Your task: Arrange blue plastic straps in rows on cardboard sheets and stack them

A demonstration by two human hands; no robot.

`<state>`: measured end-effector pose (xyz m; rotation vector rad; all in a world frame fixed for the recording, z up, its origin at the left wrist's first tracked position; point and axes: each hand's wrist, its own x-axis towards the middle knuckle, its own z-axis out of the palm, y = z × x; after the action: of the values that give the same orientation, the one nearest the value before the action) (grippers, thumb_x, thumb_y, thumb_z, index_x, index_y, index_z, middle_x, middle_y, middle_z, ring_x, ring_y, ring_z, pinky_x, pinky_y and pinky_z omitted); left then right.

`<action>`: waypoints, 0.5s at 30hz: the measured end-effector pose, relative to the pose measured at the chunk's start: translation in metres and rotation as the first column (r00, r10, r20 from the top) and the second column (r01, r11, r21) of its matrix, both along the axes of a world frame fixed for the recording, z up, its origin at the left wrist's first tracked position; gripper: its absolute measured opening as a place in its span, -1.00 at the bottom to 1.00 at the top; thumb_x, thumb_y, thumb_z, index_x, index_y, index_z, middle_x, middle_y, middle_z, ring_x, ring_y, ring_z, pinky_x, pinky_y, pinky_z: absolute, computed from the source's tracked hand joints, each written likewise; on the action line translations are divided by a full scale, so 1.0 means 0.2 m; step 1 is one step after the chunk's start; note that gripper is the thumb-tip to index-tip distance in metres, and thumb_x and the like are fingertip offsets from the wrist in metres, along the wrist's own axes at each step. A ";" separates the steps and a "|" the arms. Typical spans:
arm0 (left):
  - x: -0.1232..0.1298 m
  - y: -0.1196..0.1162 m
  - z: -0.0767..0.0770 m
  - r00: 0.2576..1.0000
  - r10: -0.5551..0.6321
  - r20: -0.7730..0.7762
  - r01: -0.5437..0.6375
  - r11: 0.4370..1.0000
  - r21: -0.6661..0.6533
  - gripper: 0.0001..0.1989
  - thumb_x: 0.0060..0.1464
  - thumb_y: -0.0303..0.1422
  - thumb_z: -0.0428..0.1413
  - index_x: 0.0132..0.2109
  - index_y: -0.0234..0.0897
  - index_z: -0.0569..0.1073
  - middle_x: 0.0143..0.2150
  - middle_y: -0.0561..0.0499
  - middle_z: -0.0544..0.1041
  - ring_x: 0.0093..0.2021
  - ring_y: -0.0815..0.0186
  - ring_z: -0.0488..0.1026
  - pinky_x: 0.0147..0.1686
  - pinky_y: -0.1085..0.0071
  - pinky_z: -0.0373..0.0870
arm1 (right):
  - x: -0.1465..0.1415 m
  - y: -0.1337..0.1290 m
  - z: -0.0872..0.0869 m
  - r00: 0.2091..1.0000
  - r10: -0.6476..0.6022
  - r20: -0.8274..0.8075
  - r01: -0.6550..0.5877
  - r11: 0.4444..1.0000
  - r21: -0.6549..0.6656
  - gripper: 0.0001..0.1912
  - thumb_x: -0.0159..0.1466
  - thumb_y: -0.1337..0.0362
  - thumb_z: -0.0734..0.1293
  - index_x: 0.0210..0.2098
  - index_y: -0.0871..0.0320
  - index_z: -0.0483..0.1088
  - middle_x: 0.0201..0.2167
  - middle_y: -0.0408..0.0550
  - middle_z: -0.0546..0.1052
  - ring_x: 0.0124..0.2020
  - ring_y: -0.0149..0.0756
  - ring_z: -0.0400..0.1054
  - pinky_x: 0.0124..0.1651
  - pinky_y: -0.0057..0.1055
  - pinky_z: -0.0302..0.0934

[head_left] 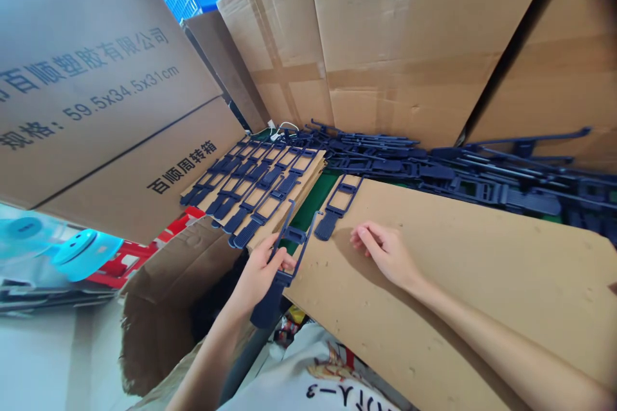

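My left hand [264,268] is closed round a dark blue plastic frame with a paddle-shaped end [292,236], raised and tilted over the near left corner of a cardboard sheet [463,282]. Just above that sheet, my right hand [383,249] has its fingers curled in, and nothing shows in them. Nearest to it lies a similar blue plastic frame [338,207], flat at the sheet's far left corner. Left of that, rows of the same frames [248,205] overlap on a stack of cardboard.
A heap of loose dark blue plastic parts [424,170] runs along the back, against tall cardboard boxes [395,45]. A large printed carton [91,96] stands at left. Below it are an open cardboard box [154,327] and a light blue fan-like object [87,254].
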<state>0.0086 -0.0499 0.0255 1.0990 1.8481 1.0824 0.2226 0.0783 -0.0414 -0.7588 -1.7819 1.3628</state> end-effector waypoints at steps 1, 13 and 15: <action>-0.01 0.00 -0.02 0.998 -0.020 -0.052 0.020 1.000 0.012 -0.53 0.12 -0.16 0.06 0.07 -0.41 0.32 -0.44 -0.04 0.54 -0.47 0.36 0.40 -0.41 0.44 0.40 | 0.00 0.00 0.00 1.000 0.003 0.019 -0.003 1.000 0.010 -0.63 0.35 0.06 0.12 -0.36 0.15 0.41 -0.41 -0.04 0.51 -0.40 -0.33 0.41 -0.42 -0.46 0.26; 0.06 0.07 -0.16 0.816 -0.253 -0.520 0.319 0.947 0.040 -0.48 0.17 -0.49 -0.12 0.27 -0.17 0.17 0.21 -0.10 0.27 0.12 0.27 0.32 0.15 0.26 0.25 | 0.00 0.00 0.02 0.998 -0.016 0.063 0.014 0.999 0.046 -0.64 0.34 0.08 0.13 -0.42 0.14 0.40 -0.43 -0.03 0.51 -0.41 -0.31 0.41 -0.40 -0.42 0.27; 0.07 0.09 -0.16 0.778 -0.273 -0.566 0.358 0.933 0.042 -0.49 0.17 -0.50 -0.12 0.26 -0.18 0.18 0.25 -0.09 0.20 0.24 0.26 0.18 0.25 0.23 0.10 | 0.00 0.00 0.02 0.998 -0.021 0.065 0.017 0.998 0.055 -0.64 0.34 0.08 0.14 -0.41 0.14 0.41 -0.42 -0.03 0.52 -0.42 -0.32 0.41 -0.40 -0.42 0.26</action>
<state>0.0230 -0.0326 -0.0056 1.8981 1.9164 0.7515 0.2225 0.0773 -0.0374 -0.7974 -1.8505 1.2849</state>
